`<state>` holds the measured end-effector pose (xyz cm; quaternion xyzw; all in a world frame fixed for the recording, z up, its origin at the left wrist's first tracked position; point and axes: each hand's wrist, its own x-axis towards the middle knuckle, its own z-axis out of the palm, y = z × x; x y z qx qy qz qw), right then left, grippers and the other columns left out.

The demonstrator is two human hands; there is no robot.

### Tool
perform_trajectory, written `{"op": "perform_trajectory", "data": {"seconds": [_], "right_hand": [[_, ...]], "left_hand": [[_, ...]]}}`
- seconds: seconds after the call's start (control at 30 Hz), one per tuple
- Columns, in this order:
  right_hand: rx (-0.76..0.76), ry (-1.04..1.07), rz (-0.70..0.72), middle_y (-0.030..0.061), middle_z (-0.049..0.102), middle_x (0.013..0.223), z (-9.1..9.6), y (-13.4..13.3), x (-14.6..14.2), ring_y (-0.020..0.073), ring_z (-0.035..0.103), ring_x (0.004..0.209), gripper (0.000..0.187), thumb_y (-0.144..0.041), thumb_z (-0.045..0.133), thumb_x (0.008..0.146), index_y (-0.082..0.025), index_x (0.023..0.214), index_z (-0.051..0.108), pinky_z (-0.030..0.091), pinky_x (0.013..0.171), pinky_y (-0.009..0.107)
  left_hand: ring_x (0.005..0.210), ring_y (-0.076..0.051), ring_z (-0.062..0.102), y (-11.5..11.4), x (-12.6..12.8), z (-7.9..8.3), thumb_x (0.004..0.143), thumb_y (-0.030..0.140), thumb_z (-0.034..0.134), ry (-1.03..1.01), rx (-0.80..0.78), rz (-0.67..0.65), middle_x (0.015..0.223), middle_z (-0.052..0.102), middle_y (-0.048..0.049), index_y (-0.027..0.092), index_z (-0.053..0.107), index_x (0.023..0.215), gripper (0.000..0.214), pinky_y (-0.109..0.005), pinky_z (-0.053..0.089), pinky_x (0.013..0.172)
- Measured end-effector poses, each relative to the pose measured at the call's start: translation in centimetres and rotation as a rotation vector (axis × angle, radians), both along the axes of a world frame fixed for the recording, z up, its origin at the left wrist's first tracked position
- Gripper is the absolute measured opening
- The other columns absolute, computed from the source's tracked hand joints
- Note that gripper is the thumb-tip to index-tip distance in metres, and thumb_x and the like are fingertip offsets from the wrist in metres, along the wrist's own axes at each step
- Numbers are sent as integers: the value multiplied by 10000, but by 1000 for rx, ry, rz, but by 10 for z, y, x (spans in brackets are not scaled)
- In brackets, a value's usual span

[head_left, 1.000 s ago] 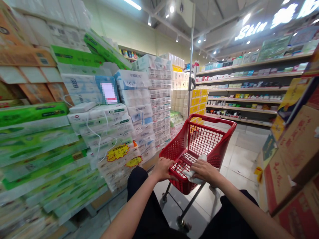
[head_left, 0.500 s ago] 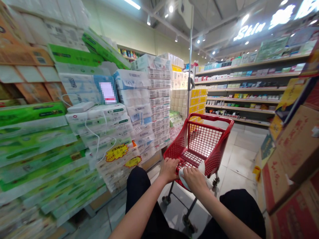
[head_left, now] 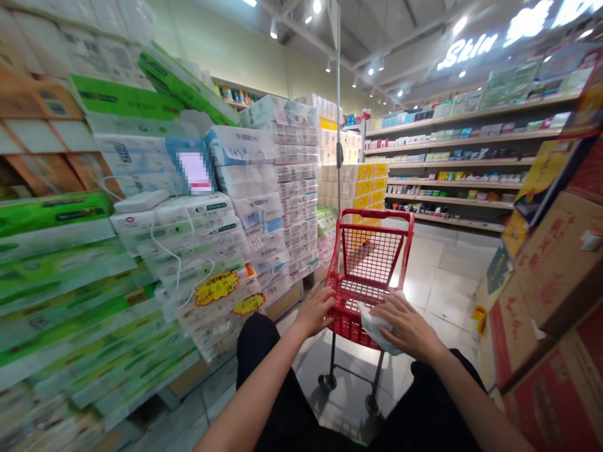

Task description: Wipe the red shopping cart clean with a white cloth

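A red plastic shopping cart (head_left: 351, 325) on wheels stands upright between my knees, its taller grid panel at the far end. My left hand (head_left: 315, 311) grips the near left corner of the basket, fingers curled over the rim. Under my right hand (head_left: 409, 323) is a crumpled white cloth (head_left: 375, 326), held in bent fingers and pressed against the near right part of the basket rim. The fingertips on the cloth are partly hidden.
Stacked tissue packs (head_left: 257, 182) line the left side, with a white power bank (head_left: 141, 201), its cable and a blurred-out phone screen (head_left: 195, 172) on them. Cardboard boxes (head_left: 560, 270) stand at right. Shelves of goods (head_left: 452, 160) and a metal pole (head_left: 338, 113) are behind.
The cart has turned to face me more squarely, its far end swinging left. My right hand has moved right with the cloth along the rim; my left hand stays at the left corner.
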<state>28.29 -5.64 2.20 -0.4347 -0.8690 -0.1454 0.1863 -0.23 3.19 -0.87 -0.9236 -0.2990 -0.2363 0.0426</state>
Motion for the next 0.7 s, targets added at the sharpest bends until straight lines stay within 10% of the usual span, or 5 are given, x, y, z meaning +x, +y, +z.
{"op": "perform_trajectory", "data": {"seconds": [0.23,0.5,0.7], "right_hand": [[38,-49,-81,46,671,958,-21,16,6,196,587,982,227,-328,432,962,-224,987,632,347,1013,406],[-84,-150,-277,80,663,857,-36,39,-61,189,639,770,288,-364,379,980,-174,915,586,425,662,291],[-91,-113,-344,113,670,933,-35,41,-106,197,648,865,268,-320,360,983,-162,1040,569,439,690,287]], "left_hand": [[1379,-230,300,3,10,-24,837,204,593,-43,18,66,1263,516,-91,195,486,1096,280,-442,216,1180],[1377,-268,303,3,8,-33,803,130,534,-75,38,130,1233,502,-118,172,439,1122,335,-497,244,1162],[1393,-288,261,-9,10,-28,747,80,484,-143,-10,88,1326,444,-140,160,311,1320,603,-542,237,1147]]}}
